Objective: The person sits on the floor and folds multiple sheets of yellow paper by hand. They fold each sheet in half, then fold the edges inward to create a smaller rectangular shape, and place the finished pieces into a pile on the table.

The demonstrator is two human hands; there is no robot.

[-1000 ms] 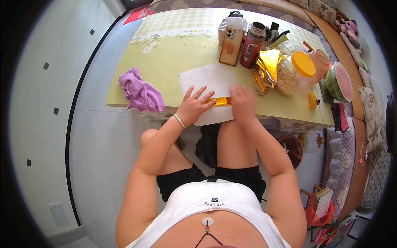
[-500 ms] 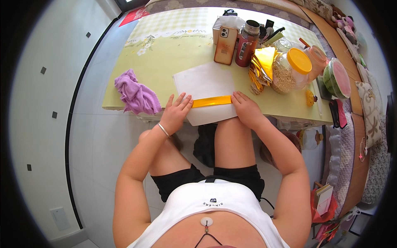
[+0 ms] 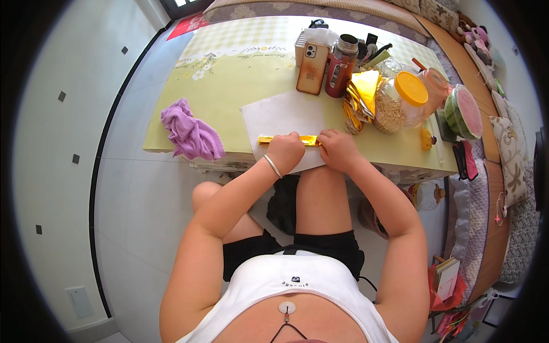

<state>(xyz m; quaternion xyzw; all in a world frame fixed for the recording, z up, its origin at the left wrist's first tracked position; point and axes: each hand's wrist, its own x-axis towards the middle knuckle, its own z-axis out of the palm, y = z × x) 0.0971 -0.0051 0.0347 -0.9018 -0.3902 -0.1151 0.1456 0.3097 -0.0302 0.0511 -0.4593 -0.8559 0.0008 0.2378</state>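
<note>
A narrow folded strip of shiny gold paper [image 3: 309, 140] lies across white paper [image 3: 280, 111] near the table's front edge. My left hand [image 3: 287, 153] is closed on the strip's middle, its fingers curled, and one gold end sticks out past it on the left. At the strip's right end my right hand [image 3: 339, 150] pinches with bent fingers. The fingertips of both hands are partly hidden. Beyond my right hand, several folded gold paper pieces [image 3: 362, 94] are piled against a clear jar.
The jar [image 3: 394, 106] has a yellow lid. Behind the white paper stand a phone [image 3: 311, 70] and a red flask [image 3: 341, 68]. A purple cloth [image 3: 191, 132] lies on the left, hanging over the table edge. At right are a cut watermelon [image 3: 463, 111] and a small yellow figure [image 3: 427, 139].
My left hand has moved right from the strip's left end to its middle and curled closed. The right hand's fingers have bent into a pinch. The gold strip looks narrower.
</note>
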